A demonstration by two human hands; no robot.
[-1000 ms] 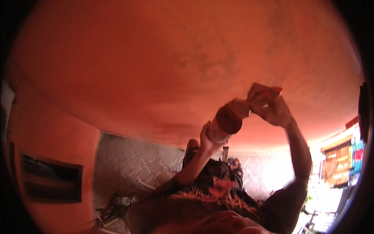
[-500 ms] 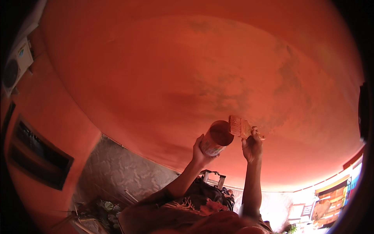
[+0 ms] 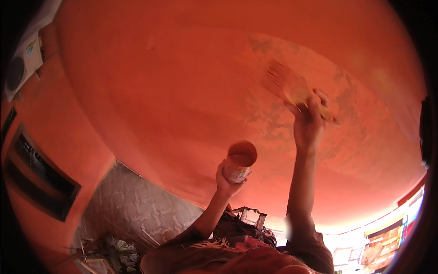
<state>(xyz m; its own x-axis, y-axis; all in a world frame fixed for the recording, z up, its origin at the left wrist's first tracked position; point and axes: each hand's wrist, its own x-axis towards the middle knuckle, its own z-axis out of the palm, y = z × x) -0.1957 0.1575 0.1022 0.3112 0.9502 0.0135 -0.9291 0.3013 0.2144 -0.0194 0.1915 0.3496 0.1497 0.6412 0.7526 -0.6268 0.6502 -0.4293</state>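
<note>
My left hand (image 3: 231, 182) is wrapped round a paint can (image 3: 239, 170), a small cylinder with a printed label and reddish-orange paint inside. Its open mouth tilts up toward me. Higher and to the right, my right hand (image 3: 310, 114) grips the handle of a wide, flat paintbrush (image 3: 296, 91). The bristles, coated reddish orange and slightly blurred, point up and left over the orange wall (image 3: 182, 91). Whether they touch the wall I cannot tell. Around the brush the wall has dull, patchy greyish marks.
At the far left, an air-conditioner outdoor unit (image 3: 25, 66) hangs above a dark-framed window (image 3: 41, 176). Patterned paving (image 3: 137, 198) lies below, with a leafy plant (image 3: 119, 250) at lower left. The top of a ladder (image 3: 253, 215) shows by my body.
My right hand has lifted the paintbrush up from beside the can's mouth to higher on the wall. The can in my left hand has shifted slightly left and sits more upright.
</note>
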